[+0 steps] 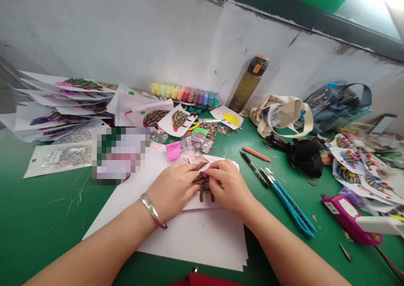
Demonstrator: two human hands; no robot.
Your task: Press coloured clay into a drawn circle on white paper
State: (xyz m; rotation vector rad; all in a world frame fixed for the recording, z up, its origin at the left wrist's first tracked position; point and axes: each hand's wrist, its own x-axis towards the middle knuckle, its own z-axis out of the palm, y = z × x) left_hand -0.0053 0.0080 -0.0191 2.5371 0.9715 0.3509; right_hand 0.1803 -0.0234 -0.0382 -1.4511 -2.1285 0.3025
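Between my hands lies a sunflower-seed picture (202, 183) on white paper, with two brown clay legs (202, 197) at its lower side. My left hand (176, 187) rests flat on the left of it, fingers stretched out, fingertips touching the seeds. On the other side my right hand (232, 187) is closed, its fingertips pressed together at a small pink piece of clay (205, 175) on the upper edge of the seeds. The fingers partly cover the picture. Under it spreads a stack of white paper (195, 244). A bag of pink clay (173, 151) lies just beyond.
Loose sunflower seeds (217, 130) and finished seed pictures (177, 121) lie behind. To the right are a black pen (254, 168), an orange pencil (257, 154), a blue utility knife (290, 204) and a magenta glue gun (350, 218). A bottle (248, 86) stands by the wall.
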